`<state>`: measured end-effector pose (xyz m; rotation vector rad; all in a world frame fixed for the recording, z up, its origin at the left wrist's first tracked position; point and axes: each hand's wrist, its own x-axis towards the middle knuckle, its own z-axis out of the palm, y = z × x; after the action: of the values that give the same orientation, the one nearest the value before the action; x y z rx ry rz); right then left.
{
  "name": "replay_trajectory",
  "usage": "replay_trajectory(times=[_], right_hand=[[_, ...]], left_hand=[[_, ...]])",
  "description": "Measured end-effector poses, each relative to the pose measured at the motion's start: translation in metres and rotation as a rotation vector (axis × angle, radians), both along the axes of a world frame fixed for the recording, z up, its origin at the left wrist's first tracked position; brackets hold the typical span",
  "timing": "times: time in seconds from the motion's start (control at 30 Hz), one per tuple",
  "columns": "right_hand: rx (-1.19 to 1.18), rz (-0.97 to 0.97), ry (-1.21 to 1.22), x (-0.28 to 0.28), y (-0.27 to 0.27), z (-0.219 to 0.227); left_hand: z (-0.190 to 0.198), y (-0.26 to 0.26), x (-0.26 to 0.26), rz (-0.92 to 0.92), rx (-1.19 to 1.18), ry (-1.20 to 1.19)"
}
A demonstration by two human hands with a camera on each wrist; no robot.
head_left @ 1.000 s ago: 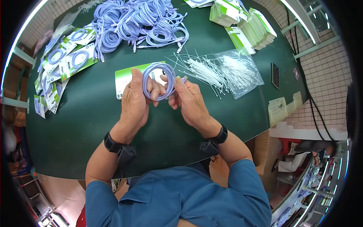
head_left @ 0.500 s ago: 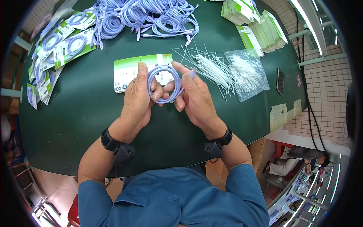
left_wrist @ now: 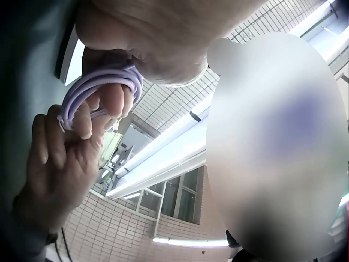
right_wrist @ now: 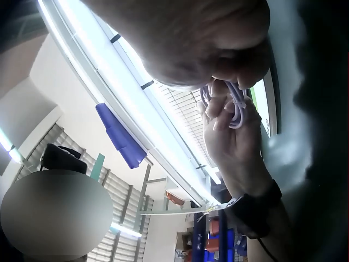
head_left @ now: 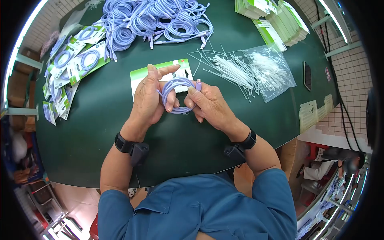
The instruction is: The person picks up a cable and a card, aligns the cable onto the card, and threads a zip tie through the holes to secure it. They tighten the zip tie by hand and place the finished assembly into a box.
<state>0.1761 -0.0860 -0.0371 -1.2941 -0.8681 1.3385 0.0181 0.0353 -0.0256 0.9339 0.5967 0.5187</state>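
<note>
A lilac USB cable (head_left: 176, 83) is wound into a small coil between both hands, above the table. My left hand (head_left: 146, 98) holds the coil's left side, with curled fingers passing through the loop and the index finger stretched out above it. The right hand (head_left: 214, 105) pinches the coil's right side between thumb and fingers. A cable plug (head_left: 199, 85) points up just above the right thumb. Behind the coil lies a green-and-white packaging card (head_left: 138, 76), partly covered by the left hand. In the left wrist view the coiled cable (left_wrist: 90, 84) loops around fingertips.
A heap of coiled lilac cables (head_left: 156, 20) lies at the back. Carded cables (head_left: 74, 66) are piled on the left. White cable ties (head_left: 234, 72) spill from a clear bag (head_left: 280, 80) on the right, near a phone (head_left: 307, 76). Stacked cards (head_left: 290, 24) stand behind.
The left index finger has stretched out over the coil. The coil has tilted and looks flatter, and the right thumb has come down onto its right side. The head view has shifted slightly.
</note>
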Motion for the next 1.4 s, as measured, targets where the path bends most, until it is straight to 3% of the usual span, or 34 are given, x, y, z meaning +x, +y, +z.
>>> replay_trajectory(times=[0.07, 0.2, 0.33, 0.43, 0.57, 0.67, 0.83, 0.93, 0.97, 1.07, 1.13, 1.23, 1.33, 1.4], right_hand=[[0.006, 0.001, -0.028, -0.001, 0.000, 0.000], [0.028, 0.016, -0.105, 0.000, 0.000, -0.006], [0.049, 0.029, -0.051, 0.010, 0.004, -0.010], [0.028, -0.019, 0.141, 0.010, 0.004, -0.010], [0.119, -0.114, 0.250, 0.003, 0.003, -0.004], [0.168, -0.146, -0.084, -0.001, 0.003, -0.002], [0.169, -0.134, -0.326, -0.002, 0.003, -0.001], [0.462, -0.172, -0.638, 0.004, 0.007, -0.013], [0.461, -0.168, -0.641, 0.005, 0.006, -0.016], [0.129, -0.010, -0.454, 0.012, 0.006, -0.019], [0.111, -0.001, -0.376, 0.019, 0.007, -0.013], [0.060, 0.011, -0.200, 0.021, 0.005, -0.007], [0.068, 0.010, 0.047, 0.021, 0.003, -0.003], [0.044, 0.046, 0.065, 0.024, 0.003, -0.003]], left_hand=[[0.002, 0.002, -0.001, -0.008, 0.089, 0.064], [0.002, 0.010, -0.006, -0.195, 0.238, 0.151], [-0.008, -0.005, 0.005, -0.073, 0.143, 0.055], [-0.011, -0.019, 0.009, 0.085, 0.572, 0.138], [-0.010, -0.018, 0.008, 0.093, 0.575, 0.244], [-0.013, -0.019, 0.008, 0.117, 0.634, 0.178], [-0.016, -0.015, 0.006, 0.085, 0.639, 0.135], [-0.016, -0.008, 0.001, 0.000, 0.595, 0.202], [-0.015, -0.003, 0.000, -0.040, 0.592, 0.223], [-0.012, 0.008, -0.001, -0.129, 0.499, 0.280], [-0.011, 0.005, 0.001, -0.172, 0.441, 0.312], [-0.013, -0.014, 0.009, 0.026, 0.083, 0.008], [-0.018, -0.018, 0.012, 0.037, 0.068, 0.011], [-0.020, -0.018, 0.012, 0.042, 0.063, 0.010]])
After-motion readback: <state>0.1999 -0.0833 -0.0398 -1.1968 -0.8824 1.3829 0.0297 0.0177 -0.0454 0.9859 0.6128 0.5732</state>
